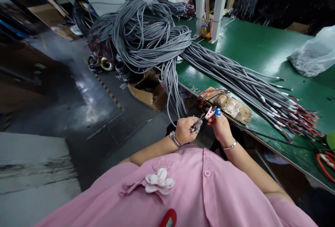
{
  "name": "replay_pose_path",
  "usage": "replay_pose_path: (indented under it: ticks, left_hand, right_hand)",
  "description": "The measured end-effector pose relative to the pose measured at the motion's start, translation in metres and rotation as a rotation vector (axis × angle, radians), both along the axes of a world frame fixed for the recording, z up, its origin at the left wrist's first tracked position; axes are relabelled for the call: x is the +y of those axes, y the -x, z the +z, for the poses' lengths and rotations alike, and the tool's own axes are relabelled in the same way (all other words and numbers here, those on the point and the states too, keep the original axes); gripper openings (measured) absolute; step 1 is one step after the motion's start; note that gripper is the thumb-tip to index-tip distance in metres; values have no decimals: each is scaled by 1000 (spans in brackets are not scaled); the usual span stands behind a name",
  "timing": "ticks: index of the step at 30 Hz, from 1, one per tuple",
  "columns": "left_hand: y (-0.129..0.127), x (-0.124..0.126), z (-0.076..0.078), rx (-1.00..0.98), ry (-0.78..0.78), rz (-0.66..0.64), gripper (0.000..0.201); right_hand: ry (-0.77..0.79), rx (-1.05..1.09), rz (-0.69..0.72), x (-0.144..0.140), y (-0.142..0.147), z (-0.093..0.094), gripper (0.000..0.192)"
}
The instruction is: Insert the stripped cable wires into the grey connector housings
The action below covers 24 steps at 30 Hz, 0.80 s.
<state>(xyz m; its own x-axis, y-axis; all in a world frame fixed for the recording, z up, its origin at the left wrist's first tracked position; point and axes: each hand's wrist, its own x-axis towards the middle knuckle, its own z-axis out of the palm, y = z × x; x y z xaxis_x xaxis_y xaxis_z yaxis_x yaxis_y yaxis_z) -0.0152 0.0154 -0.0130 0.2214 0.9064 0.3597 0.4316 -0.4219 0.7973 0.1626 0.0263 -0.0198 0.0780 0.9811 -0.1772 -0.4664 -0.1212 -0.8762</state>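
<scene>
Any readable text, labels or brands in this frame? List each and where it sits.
Nothing reads clearly.
Yellow carton by the white post: has print, too blurred to read.
Grey cables, the taped block and the pink clip near the right hand: no visible marking.

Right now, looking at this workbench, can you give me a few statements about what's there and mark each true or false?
1. The table top is green. True.
2. The left hand holds a hammer. False: its grip is closed on a gray cable end with thin colored wires.
3. The right hand wears a blue cap on one fingertip. True.
4. The big cable bundle is bright yellow. False: it is gray.
5. A cardboard box sits on the floor beside the table. True.
</scene>
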Motion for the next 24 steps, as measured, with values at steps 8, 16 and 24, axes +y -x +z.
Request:
replay_pose_path:
  ticks: [8,16,24]
  left_hand:
    - [-5,4,-2,121,-73,-57,13]
    - [-6,2,-2,4,35,-41,8]
    - [-7,-9,16,-239,221,-13,16]
  right_hand:
    - [165,347,-1,10,7,-2,32]
    - [161,371,41,6,8,-4,36]
    - [49,329,300,-17,6,-5,35]
